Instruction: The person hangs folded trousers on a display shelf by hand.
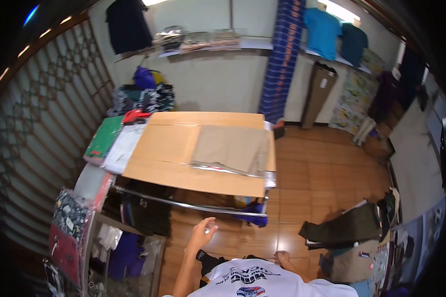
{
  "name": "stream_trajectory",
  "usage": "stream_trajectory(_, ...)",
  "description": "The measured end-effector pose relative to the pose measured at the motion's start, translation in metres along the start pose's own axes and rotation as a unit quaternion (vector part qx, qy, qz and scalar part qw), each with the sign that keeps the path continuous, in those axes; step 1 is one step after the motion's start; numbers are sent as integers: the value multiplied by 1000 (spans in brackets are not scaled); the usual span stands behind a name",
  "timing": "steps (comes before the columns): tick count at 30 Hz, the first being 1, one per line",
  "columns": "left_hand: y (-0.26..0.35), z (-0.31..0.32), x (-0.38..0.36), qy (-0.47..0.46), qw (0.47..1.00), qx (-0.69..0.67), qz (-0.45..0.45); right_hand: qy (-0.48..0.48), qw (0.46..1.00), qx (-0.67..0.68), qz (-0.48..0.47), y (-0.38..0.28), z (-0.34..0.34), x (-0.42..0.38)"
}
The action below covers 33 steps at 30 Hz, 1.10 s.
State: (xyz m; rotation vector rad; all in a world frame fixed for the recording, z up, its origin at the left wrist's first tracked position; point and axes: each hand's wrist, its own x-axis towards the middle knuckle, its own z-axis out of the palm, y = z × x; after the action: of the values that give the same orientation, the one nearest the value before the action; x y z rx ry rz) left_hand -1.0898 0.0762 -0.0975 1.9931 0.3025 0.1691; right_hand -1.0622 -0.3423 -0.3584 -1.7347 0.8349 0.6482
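Observation:
My left hand (203,231) is raised in front of me, below the metal rail (193,204) of the table. Its fingers are loosely bent and apart, and nothing is in it. My right hand (281,256) hangs low beside my white shirt (262,279), small in view, its fingers loosely curled with nothing seen in them. Ahead, a large cardboard sheet (158,148) covers the table. On its right half lies a folded beige garment (230,148) in clear plastic. Neither hand touches it.
Green (105,136) and white (123,148) packed garments lie at the table's left end. A glass case (153,252) stands at lower left. Dark folded trousers (344,225) lie at right. A folding metal gate (39,128) lines the left; the floor (307,168) is brown tile.

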Motion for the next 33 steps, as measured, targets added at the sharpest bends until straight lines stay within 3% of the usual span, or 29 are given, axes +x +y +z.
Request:
stream_trajectory(6, 61, 129, 34, -139, 988, -46, 51, 50, 996, 71, 5, 21, -114, 14)
stream_trajectory(8, 75, 154, 48, -142, 985, -58, 83, 47, 998, 31, -4, 16, -132, 19)
stream_trajectory(12, 103, 174, 95, -72, 989, -13, 127, 63, 995, 53, -62, -12, -143, 38)
stream_trajectory(14, 109, 178, 125, -39, 995, -18, 88, 36, 989, 106, -94, -39, -139, 46)
stream_trajectory(16, 121, 176, 158, 61, 976, 42, 205, 20, 990, 105, -95, -80, -134, 39)
stream_trajectory(19, 129, 173, 202, 124, 969, 97, 192, -5, 983, 125, -137, -131, -123, 48)
stream_trajectory(21, 121, 179, 230, 148, 965, 107, 187, -66, 970, 62, -227, -164, -118, 64)
stream_trajectory(23, 97, 193, 250, 225, 938, 220, 149, -75, 964, 47, -250, -197, -116, 80)
stream_trajectory(26, 111, 201, 261, 201, 933, 286, 82, -91, 959, 25, -268, -248, -121, 93)
stream_trajectory(28, 103, 199, 270, 209, 936, 276, 67, -127, 959, 1, -255, -282, -124, 106)
stream_trajectory(33, 100, 188, 284, 219, 942, 255, -13, -107, 944, -44, -309, -346, -125, 153)
